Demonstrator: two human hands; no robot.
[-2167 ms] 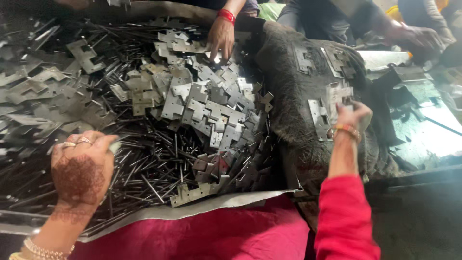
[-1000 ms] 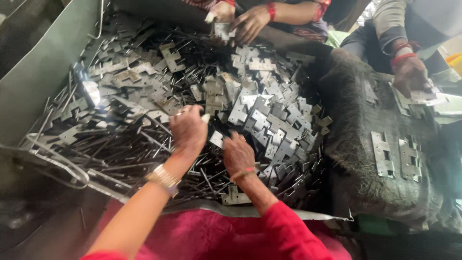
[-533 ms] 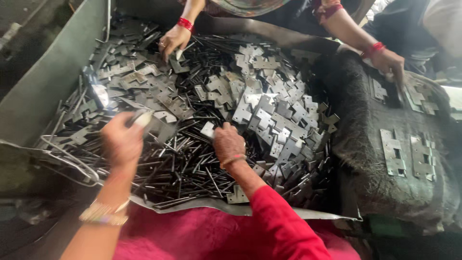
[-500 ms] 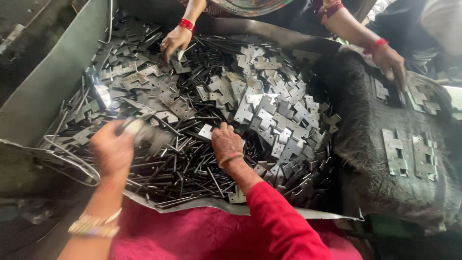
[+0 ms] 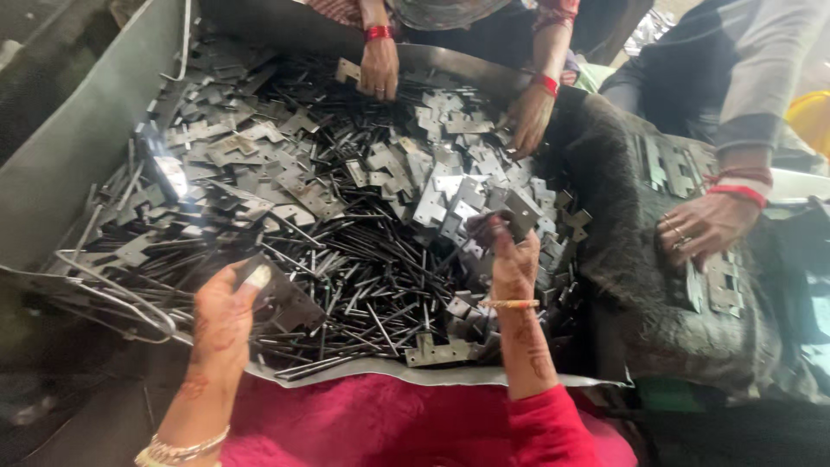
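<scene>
Two hands: both at the tray's (image 5: 78, 164) near edge.
Left hand (image 5: 226, 311): fingers pinch a flat metal plate (image 5: 285, 298) over the thin pins (image 5: 363, 277).
Right hand (image 5: 512, 259): raised, gripping a hinge plate (image 5: 521, 210) above the heap.
Others' hands (image 5: 379, 69): far edge.

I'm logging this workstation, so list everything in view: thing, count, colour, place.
Flat metal plates: many, silver-grey, heaped in the tray's middle and right.
Thin metal pins: many, dark grey, piled at the tray's front.
Tray: one, grey metal, left and centre.
Dark cloth: one, black, right, with a few plates on it.
Other people's hands: three, across the tray and at right.
Left hand: holds a plate, front left.
Right hand: holds a plate, centre.
</scene>
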